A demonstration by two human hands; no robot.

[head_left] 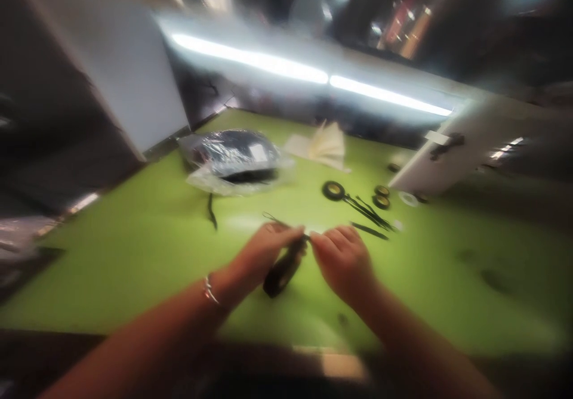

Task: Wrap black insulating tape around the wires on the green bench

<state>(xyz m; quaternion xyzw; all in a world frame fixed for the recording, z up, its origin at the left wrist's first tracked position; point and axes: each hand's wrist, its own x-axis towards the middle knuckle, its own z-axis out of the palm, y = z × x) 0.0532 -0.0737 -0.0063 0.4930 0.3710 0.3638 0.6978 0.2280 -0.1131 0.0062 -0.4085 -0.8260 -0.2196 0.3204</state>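
Note:
My left hand (268, 244), with a bracelet at the wrist, is closed in a pinch. A thin dark cable (274, 217) sticks out past its fingers in a loop. Under these fingers hangs a dark roll of tape (281, 275), tilted and seen mostly edge-on. My right hand (342, 256) is closed too, its thumb and finger pinched close to the left fingertips. A short dark piece (307, 238) shows between both hands; blur hides whether it is tape or cable.
On the green table (147, 244) lie a plastic-wrapped dark bundle (237, 154), a black strip (212, 211), an open paper booklet (329, 144), a black tape roll (333, 190), small stacked rolls (381, 197), several black strips (364, 211) and a white ring (408, 199). White side panels (129, 83) flank it.

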